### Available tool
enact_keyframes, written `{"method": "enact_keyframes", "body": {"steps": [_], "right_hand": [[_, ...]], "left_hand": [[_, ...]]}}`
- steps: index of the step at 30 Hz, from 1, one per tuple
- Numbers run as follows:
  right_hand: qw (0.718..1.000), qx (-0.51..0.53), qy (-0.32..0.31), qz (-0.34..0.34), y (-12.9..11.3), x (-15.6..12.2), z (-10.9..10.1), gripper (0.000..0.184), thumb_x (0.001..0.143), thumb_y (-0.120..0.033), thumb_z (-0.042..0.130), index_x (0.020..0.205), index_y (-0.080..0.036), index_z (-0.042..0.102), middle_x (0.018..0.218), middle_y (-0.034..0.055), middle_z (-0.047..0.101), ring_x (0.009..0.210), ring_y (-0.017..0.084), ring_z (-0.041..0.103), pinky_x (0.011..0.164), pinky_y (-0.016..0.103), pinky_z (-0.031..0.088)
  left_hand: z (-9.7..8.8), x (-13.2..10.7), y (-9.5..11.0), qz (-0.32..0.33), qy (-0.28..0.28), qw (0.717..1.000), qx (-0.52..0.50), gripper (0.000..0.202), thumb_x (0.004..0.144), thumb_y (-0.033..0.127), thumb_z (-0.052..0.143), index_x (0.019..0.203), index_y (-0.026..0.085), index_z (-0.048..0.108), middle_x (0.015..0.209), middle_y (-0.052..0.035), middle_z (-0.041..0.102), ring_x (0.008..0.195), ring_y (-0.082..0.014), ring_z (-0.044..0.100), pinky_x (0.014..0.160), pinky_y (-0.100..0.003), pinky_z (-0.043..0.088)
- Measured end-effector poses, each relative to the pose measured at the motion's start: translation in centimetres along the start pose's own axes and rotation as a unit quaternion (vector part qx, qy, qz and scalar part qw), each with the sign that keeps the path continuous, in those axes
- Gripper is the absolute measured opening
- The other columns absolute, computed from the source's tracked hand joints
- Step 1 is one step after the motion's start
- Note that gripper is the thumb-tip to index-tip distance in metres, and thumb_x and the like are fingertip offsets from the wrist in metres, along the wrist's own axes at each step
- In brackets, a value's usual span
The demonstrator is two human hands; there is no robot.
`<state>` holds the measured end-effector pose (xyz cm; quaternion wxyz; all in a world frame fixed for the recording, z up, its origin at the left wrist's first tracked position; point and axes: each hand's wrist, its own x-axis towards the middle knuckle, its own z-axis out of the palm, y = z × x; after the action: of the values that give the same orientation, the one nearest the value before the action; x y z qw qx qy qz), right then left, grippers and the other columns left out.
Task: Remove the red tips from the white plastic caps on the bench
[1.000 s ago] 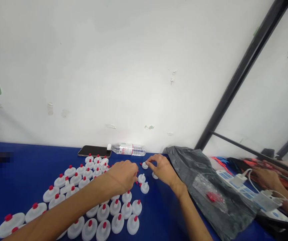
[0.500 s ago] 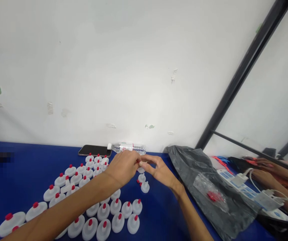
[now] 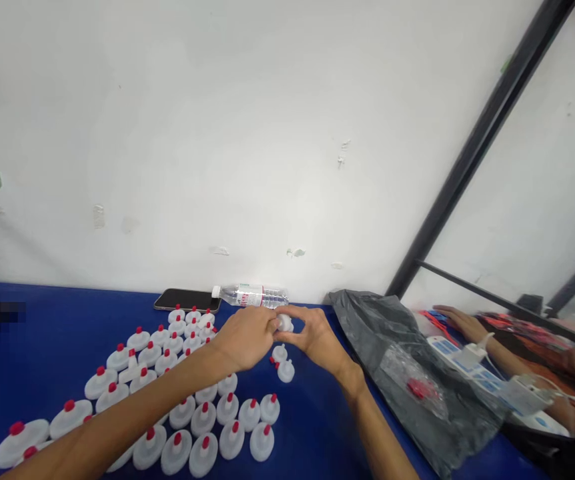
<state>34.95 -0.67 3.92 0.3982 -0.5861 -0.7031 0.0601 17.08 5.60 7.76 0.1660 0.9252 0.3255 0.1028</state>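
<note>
My left hand (image 3: 245, 337) and my right hand (image 3: 315, 337) meet above the blue table (image 3: 52, 320), fingertips pinched together on one small white cap (image 3: 284, 323). Just below them stand two white caps (image 3: 282, 363) with a few loose red tips beside them. Several white caps with red tips (image 3: 167, 387) stand in rows to the left and in front of my left forearm.
A black phone (image 3: 186, 299) and a lying clear water bottle (image 3: 250, 295) rest against the white wall. A grey plastic bag (image 3: 407, 373) with a clear packet of red tips (image 3: 420, 388) lies at right. Beyond it are power strips (image 3: 487, 383) and another person's hand (image 3: 460, 322).
My right hand picked a white cap off the table and rose; both hands came together on it in the air. The other person's hand at right shifted.
</note>
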Motion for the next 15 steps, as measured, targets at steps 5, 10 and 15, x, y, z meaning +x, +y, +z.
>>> {"method": "enact_keyframes", "body": {"steps": [5,10,15], "right_hand": [[0.990,-0.102,0.080,0.053,2.2,-0.1,-2.7,0.019,0.089,-0.035,0.076,0.107,-0.028,0.076,0.098,0.0028,0.081,0.089,0.026,0.074,0.088,0.037,0.053],[0.989,-0.098,0.094,0.058,2.5,-0.2,-3.0,0.017,0.098,-0.042,0.064,0.105,-0.027,0.068,0.099,0.0014,0.078,0.087,0.022,0.072,0.085,0.034,0.053],[0.994,-0.102,0.015,0.039,3.0,-0.4,-1.2,0.011,0.088,-0.034,0.077,0.085,-0.024,0.074,0.127,0.0080,0.074,0.121,0.027,0.067,0.108,0.040,0.046]], "left_hand": [[-1.0,-0.2,-0.1,-0.034,-0.082,0.995,-0.039,0.030,0.103,0.043,0.062,0.098,0.014,0.069,0.085,0.0003,0.071,0.071,-0.0142,0.068,0.068,-0.031,0.060],[-0.2,-0.9,0.3,-0.052,-0.041,0.998,-0.003,0.023,0.102,0.038,0.063,0.102,0.016,0.070,0.101,-0.0042,0.073,0.093,-0.0199,0.071,0.088,-0.042,0.059],[0.5,-0.9,0.1,-0.033,-0.059,0.998,0.010,0.025,0.098,0.016,0.059,0.120,0.020,0.070,0.109,-0.0083,0.077,0.102,-0.0240,0.072,0.088,-0.038,0.055]]}}
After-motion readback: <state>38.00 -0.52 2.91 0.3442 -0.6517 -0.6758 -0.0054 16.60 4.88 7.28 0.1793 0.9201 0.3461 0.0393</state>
